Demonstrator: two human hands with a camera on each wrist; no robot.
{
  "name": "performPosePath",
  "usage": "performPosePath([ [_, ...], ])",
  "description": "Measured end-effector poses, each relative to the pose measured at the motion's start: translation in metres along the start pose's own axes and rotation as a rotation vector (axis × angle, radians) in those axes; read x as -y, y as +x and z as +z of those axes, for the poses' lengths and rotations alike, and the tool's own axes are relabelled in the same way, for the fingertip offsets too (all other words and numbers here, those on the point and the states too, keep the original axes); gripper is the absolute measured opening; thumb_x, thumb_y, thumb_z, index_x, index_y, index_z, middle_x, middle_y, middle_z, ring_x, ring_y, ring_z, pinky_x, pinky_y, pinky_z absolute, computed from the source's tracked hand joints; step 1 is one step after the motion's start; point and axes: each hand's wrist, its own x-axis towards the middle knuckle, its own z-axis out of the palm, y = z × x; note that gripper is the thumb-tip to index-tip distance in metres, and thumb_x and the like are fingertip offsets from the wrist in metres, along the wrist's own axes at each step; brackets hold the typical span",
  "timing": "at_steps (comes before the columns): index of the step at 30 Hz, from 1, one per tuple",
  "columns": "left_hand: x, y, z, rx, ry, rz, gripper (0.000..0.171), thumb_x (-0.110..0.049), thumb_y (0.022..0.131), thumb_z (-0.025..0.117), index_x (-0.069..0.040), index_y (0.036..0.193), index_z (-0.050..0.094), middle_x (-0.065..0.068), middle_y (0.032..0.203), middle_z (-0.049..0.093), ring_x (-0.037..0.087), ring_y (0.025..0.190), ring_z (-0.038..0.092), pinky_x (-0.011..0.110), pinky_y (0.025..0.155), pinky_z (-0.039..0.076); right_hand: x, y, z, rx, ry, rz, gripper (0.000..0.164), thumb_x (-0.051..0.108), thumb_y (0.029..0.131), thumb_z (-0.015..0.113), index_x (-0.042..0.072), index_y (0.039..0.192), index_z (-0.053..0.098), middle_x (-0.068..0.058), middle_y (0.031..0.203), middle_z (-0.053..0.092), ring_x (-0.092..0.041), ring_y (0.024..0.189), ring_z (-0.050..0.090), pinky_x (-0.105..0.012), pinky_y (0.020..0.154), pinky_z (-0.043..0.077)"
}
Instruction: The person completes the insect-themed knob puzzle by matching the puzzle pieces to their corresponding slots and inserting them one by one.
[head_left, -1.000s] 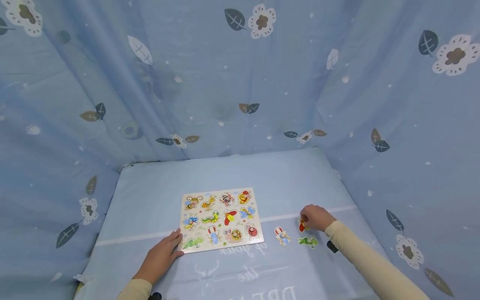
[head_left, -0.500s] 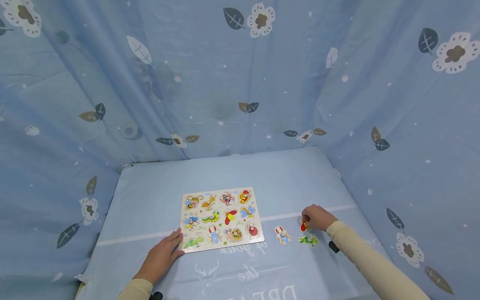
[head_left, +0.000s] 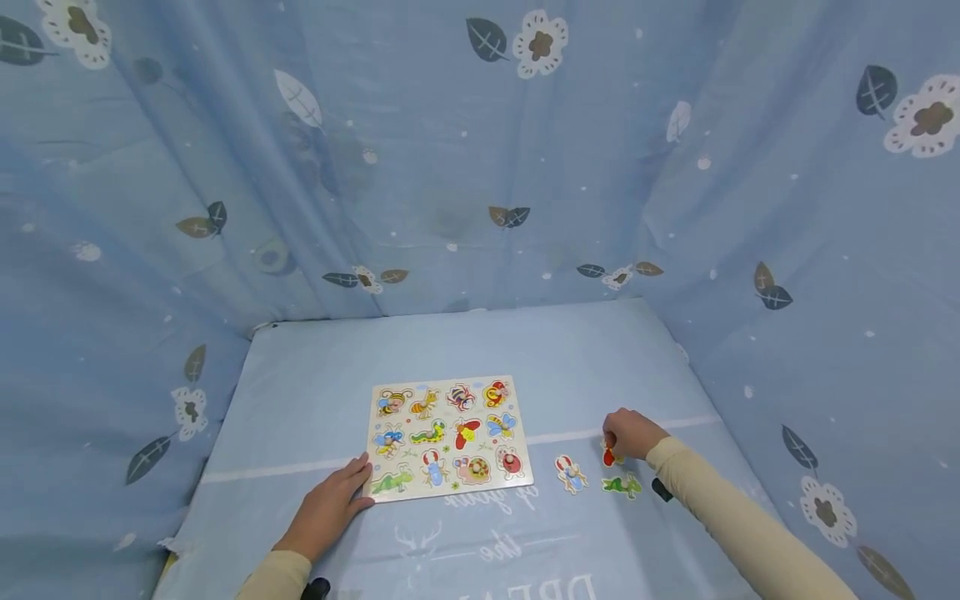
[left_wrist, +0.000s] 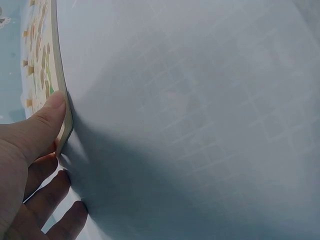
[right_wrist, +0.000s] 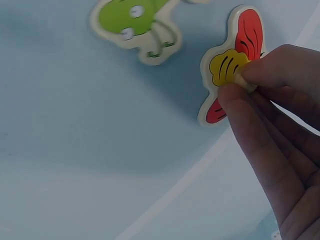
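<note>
A wooden insect puzzle board (head_left: 416,457) lies flat on the table. My left hand (head_left: 330,506) holds its near left corner; in the left wrist view the thumb (left_wrist: 52,107) presses the edge and the other fingers reach down beside it. To the right, my right hand (head_left: 632,433) pinches the small knob (right_wrist: 245,81) of a red and yellow winged insect puzzle piece (right_wrist: 226,66). Its fingers cover part of one wing. A green grasshopper piece (head_left: 621,487) lies just in front of that hand, with a red and blue beetle piece (head_left: 572,473) left of it.
A light blue printed cloth (head_left: 570,350) covers the table. Blue patterned curtains (head_left: 457,167) hang behind and along both sides. Knobbed insect pieces, such as a ladybird (head_left: 510,462), stand on the board.
The head view has shifted slightly. Both hands keep their places, the left at the board's corner and the right at the winged insect piece.
</note>
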Motion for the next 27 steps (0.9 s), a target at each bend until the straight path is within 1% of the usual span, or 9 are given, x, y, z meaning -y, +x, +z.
performPosePath([
  [4, -0.003, 0.001, -0.002, -0.001, -0.003, -0.009, 0.069, -0.036, 0.079, 0.077, -0.01, 0.139, 0.053, 0.006, 0.151, 0.045, 0.028, 0.138, 0.045, 0.049, 0.111, 0.045, 0.01, 0.011, -0.005, 0.001, -0.013, -0.029, 0.024, -0.004, 0.072, 0.077, 0.015, 0.068, 0.063, 0.005, 0.064, 0.057, -0.014, 0.061, 0.051, -0.024, 0.055, 0.047],
  [8, -0.005, 0.001, -0.002, -0.013, -0.008, 0.0, 0.068, -0.035, 0.08, 0.077, -0.009, 0.139, 0.054, 0.005, 0.151, 0.045, 0.027, 0.138, 0.045, 0.048, 0.111, 0.045, 0.03, 0.025, -0.011, -0.015, -0.029, -0.079, 0.024, -0.003, 0.073, 0.076, 0.016, 0.068, 0.063, 0.006, 0.064, 0.057, -0.013, 0.06, 0.051, -0.025, 0.053, 0.045],
  [11, -0.005, -0.001, -0.002, -0.013, -0.009, -0.006, 0.067, -0.035, 0.08, 0.077, -0.009, 0.138, 0.054, 0.005, 0.151, 0.045, 0.027, 0.138, 0.045, 0.048, 0.112, 0.045, 0.055, 0.037, -0.016, -0.012, -0.039, -0.122, 0.023, -0.001, 0.073, 0.077, 0.017, 0.068, 0.064, 0.006, 0.064, 0.057, -0.013, 0.059, 0.051, -0.025, 0.052, 0.045],
  [15, -0.003, -0.001, 0.0, -0.004, 0.004, -0.015, 0.068, -0.036, 0.079, 0.077, -0.009, 0.138, 0.054, 0.005, 0.151, 0.045, 0.026, 0.138, 0.045, 0.048, 0.112, 0.044, 0.094, 0.052, -0.019, 0.005, -0.042, -0.177, 0.02, 0.0, 0.075, 0.077, 0.016, 0.07, 0.066, 0.007, 0.064, 0.058, -0.012, 0.059, 0.05, -0.024, 0.052, 0.045],
  [17, -0.002, 0.0, 0.001, -0.003, 0.01, -0.015, 0.069, -0.036, 0.079, 0.077, -0.009, 0.138, 0.054, 0.005, 0.151, 0.046, 0.026, 0.138, 0.045, 0.047, 0.112, 0.044, 0.114, 0.06, -0.02, 0.0, -0.039, -0.221, 0.02, -0.001, 0.075, 0.076, 0.016, 0.07, 0.066, 0.007, 0.063, 0.058, -0.011, 0.057, 0.049, -0.023, 0.051, 0.043],
  [22, -0.001, 0.0, 0.002, -0.012, 0.015, -0.018, 0.07, -0.037, 0.078, 0.078, -0.01, 0.138, 0.054, 0.004, 0.151, 0.046, 0.025, 0.138, 0.046, 0.047, 0.111, 0.045, 0.155, 0.078, -0.016, -0.037, -0.063, -0.354, 0.025, -0.001, 0.076, 0.075, 0.018, 0.066, 0.064, 0.008, 0.061, 0.056, -0.008, 0.053, 0.043, -0.022, 0.049, 0.038],
  [25, 0.0, 0.001, 0.003, -0.014, 0.017, -0.027, 0.071, -0.038, 0.077, 0.078, -0.012, 0.138, 0.054, 0.002, 0.151, 0.046, 0.023, 0.138, 0.046, 0.046, 0.112, 0.045, 0.176, 0.089, -0.011, -0.059, -0.075, -0.4, 0.027, 0.001, 0.078, 0.075, 0.02, 0.064, 0.062, 0.009, 0.061, 0.056, -0.006, 0.052, 0.042, -0.021, 0.048, 0.037],
  [27, 0.0, 0.001, 0.003, -0.015, 0.016, -0.025, 0.07, -0.038, 0.078, 0.078, -0.012, 0.138, 0.054, 0.002, 0.151, 0.045, 0.023, 0.138, 0.046, 0.045, 0.112, 0.045, 0.188, 0.095, -0.008, -0.064, -0.073, -0.415, 0.028, 0.001, 0.078, 0.075, 0.02, 0.063, 0.062, 0.009, 0.061, 0.057, -0.006, 0.052, 0.043, -0.021, 0.048, 0.037],
])
